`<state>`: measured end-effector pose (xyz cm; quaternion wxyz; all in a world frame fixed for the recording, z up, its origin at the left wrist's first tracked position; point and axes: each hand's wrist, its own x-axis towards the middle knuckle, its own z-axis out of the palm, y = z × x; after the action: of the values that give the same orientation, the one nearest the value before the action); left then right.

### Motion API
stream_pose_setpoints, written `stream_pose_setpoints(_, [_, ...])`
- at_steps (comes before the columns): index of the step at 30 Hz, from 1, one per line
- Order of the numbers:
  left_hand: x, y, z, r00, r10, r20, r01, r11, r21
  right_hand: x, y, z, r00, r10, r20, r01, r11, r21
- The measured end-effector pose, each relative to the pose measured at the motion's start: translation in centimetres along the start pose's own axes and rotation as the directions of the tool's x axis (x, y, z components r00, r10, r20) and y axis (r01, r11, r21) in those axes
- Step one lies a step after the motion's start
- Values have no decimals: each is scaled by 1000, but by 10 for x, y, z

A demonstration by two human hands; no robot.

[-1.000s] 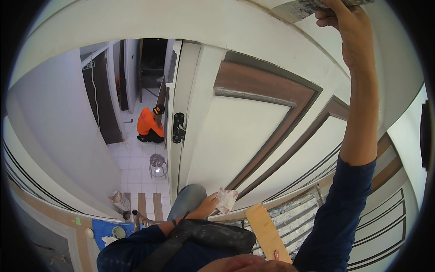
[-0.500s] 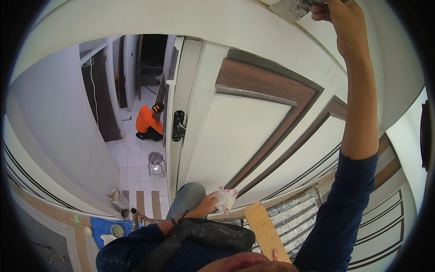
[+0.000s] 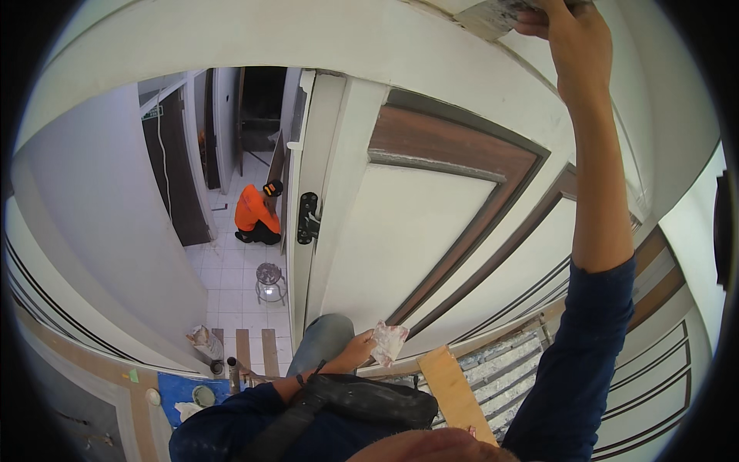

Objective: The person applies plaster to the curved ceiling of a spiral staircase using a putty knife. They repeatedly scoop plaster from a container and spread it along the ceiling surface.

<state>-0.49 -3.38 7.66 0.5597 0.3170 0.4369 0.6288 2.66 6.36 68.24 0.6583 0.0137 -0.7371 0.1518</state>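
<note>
My right arm is raised, and my right hand (image 3: 579,54) is closed on a wide putty knife (image 3: 486,18) at the top edge. Its grey, smeared blade lies against the pale wall (image 3: 346,35) above the door, by a seam. Low in front of my body, my left hand (image 3: 356,350) pinches a small flat plate (image 3: 389,343) smeared with white and reddish paste. Just beyond that plate stands the door (image 3: 416,231), its white panels framed by brown and grey moulding. The handle of the putty knife is mostly hidden by my fingers.
A wooden plank (image 3: 454,393) and a paint-spattered slatted platform (image 3: 504,377) lie below me. In the corridor a person in an orange shirt (image 3: 254,208) crouches near a round stool (image 3: 270,283). A blue sheet (image 3: 171,396) with a tub (image 3: 203,396) lies at lower left. A black bag hangs at my waist.
My right hand and the putty knife have shifted slightly left and up in the picture. The left hand still holds the smeared plate. The whole view has tilted a little.
</note>
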Motion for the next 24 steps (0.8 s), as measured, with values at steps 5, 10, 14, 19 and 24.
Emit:
stream_pose_setpoints(5, [6,-10,-5,1000,26,-13,-23,989,147,-21,16,-40,965,-184,-186,205,973,106])
stream_pose_setpoints(10, [-1,15,4,994,-113,-4,111,974,198,-88,55,-32,842,-523,-132,511,852,-116])
stream_pose_setpoints(14, [2,5,-1,998,-68,4,67,988,136,-120,73,-1,866,-467,-179,452,884,-120])
stream_pose_setpoints(19, [4,-9,-7,999,28,-24,-24,990,141,-123,79,16,884,-423,-197,384,899,-210])
stream_pose_setpoints(24, [1,3,-5,999,-17,35,10,979,204,-122,82,24,864,-435,-255,402,899,-172])
